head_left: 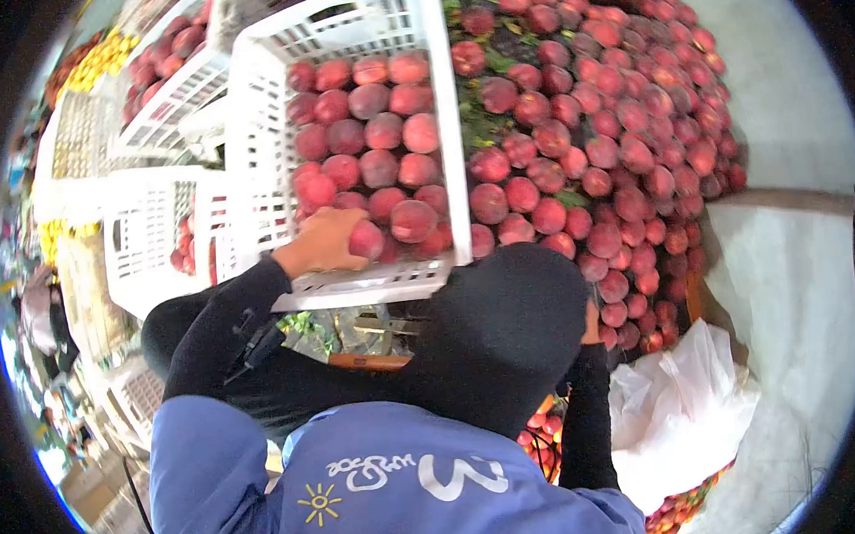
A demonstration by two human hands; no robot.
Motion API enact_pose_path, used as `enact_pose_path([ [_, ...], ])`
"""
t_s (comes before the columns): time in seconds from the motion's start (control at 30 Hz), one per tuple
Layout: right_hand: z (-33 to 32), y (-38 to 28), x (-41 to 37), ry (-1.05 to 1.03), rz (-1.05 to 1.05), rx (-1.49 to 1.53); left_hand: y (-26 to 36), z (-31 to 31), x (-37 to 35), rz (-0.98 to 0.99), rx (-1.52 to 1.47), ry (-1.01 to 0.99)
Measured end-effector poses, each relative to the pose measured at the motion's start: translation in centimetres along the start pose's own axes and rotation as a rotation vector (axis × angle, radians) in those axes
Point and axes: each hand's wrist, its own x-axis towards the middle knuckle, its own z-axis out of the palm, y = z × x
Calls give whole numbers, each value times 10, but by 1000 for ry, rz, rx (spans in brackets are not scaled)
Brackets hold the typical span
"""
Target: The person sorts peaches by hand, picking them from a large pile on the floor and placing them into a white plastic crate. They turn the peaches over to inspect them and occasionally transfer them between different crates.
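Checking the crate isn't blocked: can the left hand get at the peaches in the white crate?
Probably yes. The left hand is already inside the open-topped white crate, its fingers wrapped on a peach near the front wall, and nothing covers the fruit.

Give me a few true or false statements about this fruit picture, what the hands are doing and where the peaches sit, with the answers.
1. The left hand grips a peach in the white crate. True.
2. That crate holds only one fruit. False: it is filled with peaches.
3. A loose pile of peaches lies to the right of the crate. True.
4. The plastic bag at lower right is black. False: it is white.
5. The right hand is mostly hidden, at the near edge of the pile. True.
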Motion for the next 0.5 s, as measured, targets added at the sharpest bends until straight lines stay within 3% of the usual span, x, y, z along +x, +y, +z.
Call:
enact_pose_path([
  [0.03, -6, -1, -4, -51, 32, -28, -4, -3, 3, -93, -104, 29],
  [0.1, 16, 32, -4, 14, 43, 69, -35, 14, 14, 113, -165, 205],
  [0.17, 26, 47, -1, 49, -88, 44, -30, 15, 14, 68, -73, 245],
  [0.23, 24, 41, 3, 52, -63, -1, -15, 11, 17, -1, -25, 342],
  [0.3, 24, 35, 5, 5, -40, -64, 5, 11, 17, 55, -40, 313],
  [0.37, 21, 25, 4, 62, -49, -54, 19, 17, 19, -38, 35, 289],
  [0.5, 42, 40, 24, 23, -70, 7, -8, 23, 22, 161, 23, 318],
])
